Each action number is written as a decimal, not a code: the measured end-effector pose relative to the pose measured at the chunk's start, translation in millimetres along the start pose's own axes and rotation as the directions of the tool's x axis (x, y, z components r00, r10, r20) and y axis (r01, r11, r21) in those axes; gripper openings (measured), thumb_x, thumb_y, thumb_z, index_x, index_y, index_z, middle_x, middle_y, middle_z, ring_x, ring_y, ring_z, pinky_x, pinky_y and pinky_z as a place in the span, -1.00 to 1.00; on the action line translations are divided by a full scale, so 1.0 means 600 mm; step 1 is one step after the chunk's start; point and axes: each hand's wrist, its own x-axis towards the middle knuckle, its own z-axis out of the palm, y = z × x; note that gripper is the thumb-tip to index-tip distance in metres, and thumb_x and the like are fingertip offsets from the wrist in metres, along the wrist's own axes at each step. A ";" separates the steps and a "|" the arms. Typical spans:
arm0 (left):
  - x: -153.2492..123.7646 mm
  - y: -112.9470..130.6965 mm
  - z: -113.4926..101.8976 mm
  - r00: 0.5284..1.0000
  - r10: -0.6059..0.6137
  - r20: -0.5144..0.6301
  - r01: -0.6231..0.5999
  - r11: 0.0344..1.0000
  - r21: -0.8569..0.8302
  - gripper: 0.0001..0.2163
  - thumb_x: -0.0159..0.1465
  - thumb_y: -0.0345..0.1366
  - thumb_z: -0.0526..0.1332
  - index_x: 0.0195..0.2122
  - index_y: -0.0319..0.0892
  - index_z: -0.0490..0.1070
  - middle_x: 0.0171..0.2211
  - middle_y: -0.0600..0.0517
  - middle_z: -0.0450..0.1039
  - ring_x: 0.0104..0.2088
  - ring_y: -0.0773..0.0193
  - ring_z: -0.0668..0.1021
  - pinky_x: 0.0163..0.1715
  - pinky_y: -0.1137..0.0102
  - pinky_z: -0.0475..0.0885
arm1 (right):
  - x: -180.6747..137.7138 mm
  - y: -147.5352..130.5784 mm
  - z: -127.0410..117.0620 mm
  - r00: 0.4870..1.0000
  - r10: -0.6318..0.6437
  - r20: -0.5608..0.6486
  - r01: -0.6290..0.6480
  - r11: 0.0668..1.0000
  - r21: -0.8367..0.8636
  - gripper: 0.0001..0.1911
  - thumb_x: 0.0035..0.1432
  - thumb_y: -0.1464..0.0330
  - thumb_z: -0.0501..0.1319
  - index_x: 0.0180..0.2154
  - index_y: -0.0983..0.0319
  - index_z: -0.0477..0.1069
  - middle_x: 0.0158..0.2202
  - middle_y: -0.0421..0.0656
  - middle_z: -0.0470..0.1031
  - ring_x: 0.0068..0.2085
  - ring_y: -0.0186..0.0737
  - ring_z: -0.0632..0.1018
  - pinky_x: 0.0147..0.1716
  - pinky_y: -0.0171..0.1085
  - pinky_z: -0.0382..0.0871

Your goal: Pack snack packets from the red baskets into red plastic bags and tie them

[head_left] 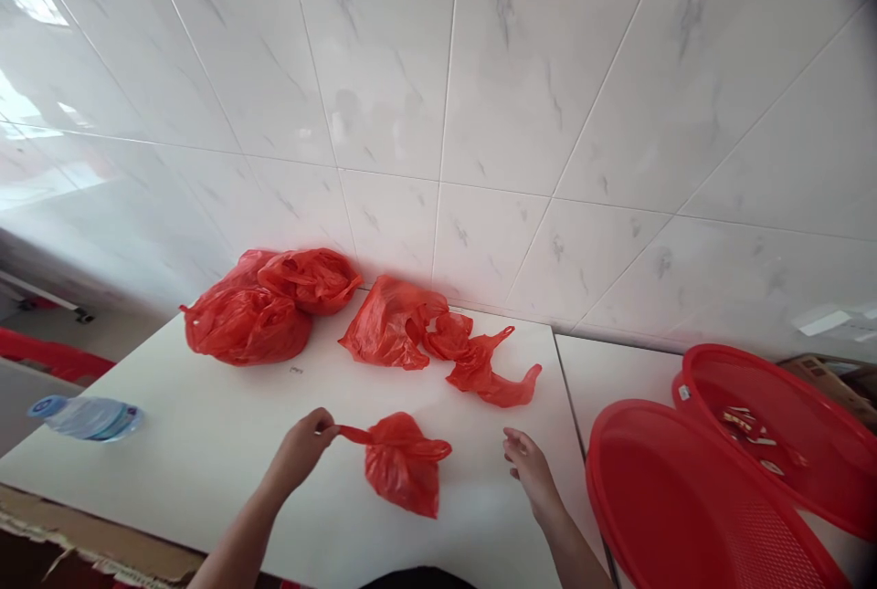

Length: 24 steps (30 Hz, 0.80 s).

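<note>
Head view: left hand [307, 443] pinching handle [356, 435] of small red bag [404, 472] lying on white tabletop [206, 452], fingers closed; right hand [531, 468] hovering right of bag, fingers parted, gripping nothing. Tabletop stretching between bag and bottle [89, 417] near left edge [149, 343]; table seam [568, 388] running between right hand and red basket [654, 452].
</note>
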 end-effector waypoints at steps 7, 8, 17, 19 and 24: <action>-0.014 -0.051 -0.122 0.885 -0.246 -0.396 0.250 0.967 -0.041 -0.75 0.12 -0.03 0.11 -0.39 -0.11 0.34 -0.43 -0.01 0.50 -0.36 0.09 0.53 -0.37 0.31 0.36 | 0.066 -0.057 0.037 0.967 -0.244 0.071 0.246 0.830 -0.501 -0.43 0.08 0.35 0.07 0.16 0.21 0.30 0.39 -0.07 -0.10 0.31 -0.04 0.18 0.16 -0.15 0.20; -0.016 -0.055 -0.133 0.855 -0.265 -0.445 0.277 0.960 -0.041 -0.74 0.12 -0.03 0.11 -0.37 -0.12 0.35 -0.42 -0.02 0.50 -0.35 0.08 0.53 -0.36 0.29 0.37 | 0.069 -0.061 0.041 0.963 -0.254 0.092 0.261 0.786 -0.561 -0.41 0.08 0.37 0.07 0.19 0.23 0.26 0.39 -0.06 -0.12 0.32 -0.04 0.15 0.18 -0.15 0.18; 0.001 -0.019 -0.045 0.730 0.143 -0.668 -0.091 0.990 0.112 -0.69 0.15 -0.12 0.11 -0.17 -0.18 0.38 -0.05 -0.18 0.38 0.08 -0.07 0.39 0.08 0.06 0.30 | -0.013 -0.029 0.093 0.933 -0.295 0.206 0.357 0.684 -0.636 -0.36 0.03 0.45 0.10 0.20 0.39 0.25 0.25 0.07 0.23 0.26 -0.02 0.27 0.23 -0.17 0.11; 0.002 0.007 0.026 0.849 0.220 -0.481 -0.229 0.973 0.041 -0.73 0.15 -0.14 0.12 -0.16 -0.13 0.37 -0.05 -0.13 0.37 0.00 0.01 0.46 0.02 0.10 0.36 | -0.057 -0.023 0.109 0.916 -0.270 0.298 0.397 0.729 -0.558 -0.38 0.00 0.44 0.13 0.16 0.33 0.31 0.21 0.04 0.30 0.22 -0.02 0.31 0.21 -0.16 0.14; -0.022 0.071 0.189 0.985 0.079 0.155 -0.069 0.995 -0.069 -0.40 0.07 -0.24 0.21 0.17 -0.19 0.17 0.20 -0.22 0.13 0.02 0.07 0.47 -0.01 0.25 0.36 | -0.125 -0.034 0.120 0.887 -0.262 0.380 0.388 0.869 -0.306 -0.61 0.08 0.37 0.06 -0.07 0.23 0.47 -0.05 -0.05 0.49 -0.14 -0.17 0.54 -0.09 -0.24 0.39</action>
